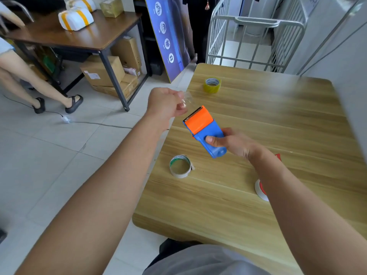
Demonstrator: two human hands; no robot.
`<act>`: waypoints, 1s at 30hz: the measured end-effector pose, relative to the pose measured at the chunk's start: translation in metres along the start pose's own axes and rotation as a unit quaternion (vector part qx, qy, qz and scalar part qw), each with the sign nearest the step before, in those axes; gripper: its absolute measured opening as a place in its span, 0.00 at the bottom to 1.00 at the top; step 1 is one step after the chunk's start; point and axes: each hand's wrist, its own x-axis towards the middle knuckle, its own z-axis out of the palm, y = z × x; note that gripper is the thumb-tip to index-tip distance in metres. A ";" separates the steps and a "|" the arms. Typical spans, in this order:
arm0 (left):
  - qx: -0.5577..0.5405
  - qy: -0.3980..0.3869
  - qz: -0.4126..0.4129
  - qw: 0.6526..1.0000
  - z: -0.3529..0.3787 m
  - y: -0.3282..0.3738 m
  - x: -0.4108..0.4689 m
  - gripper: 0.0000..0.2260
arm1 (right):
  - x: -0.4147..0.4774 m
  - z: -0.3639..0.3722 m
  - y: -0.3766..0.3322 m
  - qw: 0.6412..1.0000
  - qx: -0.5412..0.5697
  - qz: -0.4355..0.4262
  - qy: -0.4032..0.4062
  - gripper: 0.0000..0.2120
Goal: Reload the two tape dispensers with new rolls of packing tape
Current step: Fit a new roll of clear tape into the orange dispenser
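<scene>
1. A tiled room is shown. A light wooden table (278,120) stands in the foreground and a dark table (59,36) further back bears wrapped parcels (75,18). Cardboard boxes (103,72) are stacked beneath the dark table. A metal cage trolley (256,36) stands past the light table's far edge, and another person's legs (23,76) are seen at the left.
2. A blue-and-orange tape dispenser (204,130) is gripped by the right hand (232,142). The thumb is pressed on the blue body's upper face and the fingers are curled underneath. The dispenser is held tilted above the light table, its orange end and serrated blade pointed away from the wrist.
3. The left hand (166,103) is held just beyond that blade end, with its fingers curled. A scrap of clear tape (185,96) is pinched between thumb and fingertips. Whether the scrap is joined to the dispenser cannot be told.
4. An empty cardboard core (180,166) lies flat on the table, just below the grip on its left side and apart from both hands.
5. A yellowish roll of packing tape (212,84) lies flat on the table, well beyond the grip and past the blade end.
6. A red-and-white object (260,189) is largely hidden behind the right forearm, on the wrist side of the grip. What it is cannot be told.
</scene>
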 end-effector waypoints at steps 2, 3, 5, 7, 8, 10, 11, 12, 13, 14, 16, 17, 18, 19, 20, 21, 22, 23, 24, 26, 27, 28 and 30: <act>-0.009 -0.014 0.001 1.000 -0.002 0.001 0.001 0.08 | 0.001 0.001 0.004 1.000 0.001 0.014 0.017 0.20; 0.009 -0.026 0.021 0.999 -0.001 0.000 0.000 0.08 | 0.002 0.001 0.004 0.999 0.002 0.024 0.021 0.20; 0.055 -0.041 0.073 0.995 0.002 -0.004 -0.003 0.09 | 0.003 0.001 0.004 0.999 -0.003 0.042 0.025 0.20; 0.080 -0.029 0.098 0.992 0.002 -0.004 -0.002 0.10 | 0.003 0.001 0.001 0.998 -0.013 0.051 0.024 0.21; 0.070 -0.009 0.080 0.994 0.000 -0.003 0.002 0.10 | 0.002 0.001 0.001 0.998 -0.015 0.050 0.023 0.21; 0.018 0.029 0.013 0.999 -0.004 0.000 0.010 0.09 | 0.001 0.002 0.000 0.999 -0.011 0.044 0.023 0.19; 0.003 0.038 -0.009 0.999 -0.005 0.000 0.011 0.08 | 0.000 0.002 -0.001 0.999 -0.006 0.044 0.023 0.19; 0.008 0.042 -0.012 0.999 -0.005 -0.001 0.011 0.08 | 0.000 0.003 -0.001 0.999 -0.003 0.046 0.025 0.18; 0.023 0.043 0.005 0.999 -0.003 -0.002 0.010 0.08 | 0.001 0.003 -0.002 0.998 -0.002 0.048 0.028 0.18; 0.048 0.038 0.041 0.997 -0.001 -0.004 0.008 0.09 | 0.001 0.003 -0.003 0.998 -0.003 0.052 0.033 0.18; 0.105 0.000 0.125 0.987 0.003 -0.008 0.000 0.10 | 0.002 0.001 -0.004 0.997 -0.009 0.064 0.046 0.18; 0.116 -0.013 0.149 0.982 0.003 -0.011 -0.002 0.11 | 0.002 -0.001 -0.005 0.996 -0.015 0.068 0.049 0.19; 0.109 -0.012 0.152 0.982 0.003 -0.012 -0.001 0.11 | 0.002 -0.003 -0.006 0.996 -0.020 0.069 0.048 0.19; 0.077 0.003 0.133 0.988 0.001 -0.014 0.001 0.11 | 0.001 -0.003 -0.006 0.996 -0.025 0.069 0.043 0.18; 0.040 0.026 0.101 0.994 -0.002 -0.016 0.006 0.11 | 0.001 -0.003 -0.007 0.997 -0.030 0.069 0.036 0.17; 0.009 0.047 0.065 0.997 -0.005 -0.018 0.010 0.10 | 0.001 -0.002 -0.006 0.997 -0.032 0.068 0.031 0.16; -0.002 0.063 0.036 0.997 -0.006 -0.020 0.012 0.09 | 0.001 -0.001 -0.006 0.997 -0.033 0.069 0.029 0.15; -0.005 0.070 0.016 0.997 -0.007 -0.022 0.015 0.09 | 0.001 0.001 -0.006 0.997 -0.033 0.069 0.031 0.15; -0.010 0.074 0.005 0.997 -0.007 -0.022 0.017 0.08 | 0.002 0.002 -0.006 0.997 -0.033 0.069 0.032 0.16; -0.030 0.095 -0.024 0.995 -0.008 -0.022 0.018 0.08 | 0.001 0.003 -0.005 0.996 -0.028 0.073 0.033 0.14; -0.036 0.104 -0.031 0.993 -0.009 -0.021 0.020 0.07 | 0.001 0.002 -0.005 0.996 -0.026 0.077 0.034 0.14; -0.030 0.103 -0.027 0.994 -0.010 -0.020 0.020 0.07 | 0.000 0.001 -0.005 0.996 -0.025 0.082 0.036 0.15; 0.001 0.084 0.006 0.996 -0.009 -0.020 0.018 0.08 | 0.001 -0.001 -0.004 0.994 -0.031 0.099 0.044 0.17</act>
